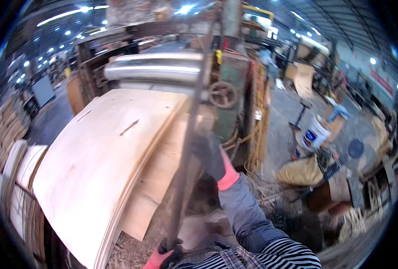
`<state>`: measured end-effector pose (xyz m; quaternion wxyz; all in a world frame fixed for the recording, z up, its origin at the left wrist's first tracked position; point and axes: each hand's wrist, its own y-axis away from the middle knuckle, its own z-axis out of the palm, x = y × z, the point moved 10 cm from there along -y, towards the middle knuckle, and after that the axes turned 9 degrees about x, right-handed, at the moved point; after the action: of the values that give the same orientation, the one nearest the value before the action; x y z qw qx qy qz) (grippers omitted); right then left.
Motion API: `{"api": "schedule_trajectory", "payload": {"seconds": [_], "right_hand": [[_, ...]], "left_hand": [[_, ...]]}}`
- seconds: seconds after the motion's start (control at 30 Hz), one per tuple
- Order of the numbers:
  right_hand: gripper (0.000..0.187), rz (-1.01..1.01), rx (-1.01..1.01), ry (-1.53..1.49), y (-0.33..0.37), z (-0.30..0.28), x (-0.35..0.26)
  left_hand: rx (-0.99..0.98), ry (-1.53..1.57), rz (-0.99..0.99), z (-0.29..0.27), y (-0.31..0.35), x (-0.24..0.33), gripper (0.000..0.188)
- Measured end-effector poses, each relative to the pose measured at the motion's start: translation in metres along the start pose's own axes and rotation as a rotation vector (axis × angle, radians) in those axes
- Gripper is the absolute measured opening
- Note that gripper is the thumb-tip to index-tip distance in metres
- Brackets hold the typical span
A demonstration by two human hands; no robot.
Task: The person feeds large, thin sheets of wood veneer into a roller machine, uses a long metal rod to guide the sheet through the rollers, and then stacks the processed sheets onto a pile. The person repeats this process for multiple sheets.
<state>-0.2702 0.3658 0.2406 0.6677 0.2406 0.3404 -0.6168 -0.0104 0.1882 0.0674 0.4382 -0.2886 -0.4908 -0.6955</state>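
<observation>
Both our gloved hands, left hand (165, 254) low and right hand (210, 157) high, grip a long dark pole (185, 148); it looks stiff and heavy, best held well apart.

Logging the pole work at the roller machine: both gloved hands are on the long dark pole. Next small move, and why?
Probably slide the right hand lower on the pole. It grips high near the veneer sheet edge while the left hand holds the bottom end, so the grips are far apart.

Dark gloves, pink cuffs — grey sleeve, striped shirt.
</observation>
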Motion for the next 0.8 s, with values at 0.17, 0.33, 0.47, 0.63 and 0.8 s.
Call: {"api": "schedule_trajectory", "payload": {"seconds": [0.17, 0.33, 0.47, 0.63, 0.8], "right_hand": [[0.05, -0.063, 0.065, -0.081, -0.067, 0.026, -0.012], [0.032, -0.022, 0.007, -0.097, -0.1, 0.031, 0.021], [0.028, -0.016, 0.054, 0.044, -0.138, 0.041, 0.015], [0.021, 0.144, -0.063, -0.069, -0.148, 0.068, 0.06], [0.033, 0.244, -0.075, -0.032, -0.135, 0.078, 0.114]], "left_hand": [[0.3, -0.287, 0.319, -0.015, -0.031, 0.0, 0.036], [0.648, -0.208, 0.446, -0.047, -0.057, 0.002, 0.046], [0.82, -0.763, 0.185, -0.052, -0.09, -0.025, 0.045], [0.782, -0.619, 0.268, -0.029, -0.112, 0.03, 0.045], [0.745, -0.54, 0.318, -0.024, -0.119, 0.044, 0.046]]}}
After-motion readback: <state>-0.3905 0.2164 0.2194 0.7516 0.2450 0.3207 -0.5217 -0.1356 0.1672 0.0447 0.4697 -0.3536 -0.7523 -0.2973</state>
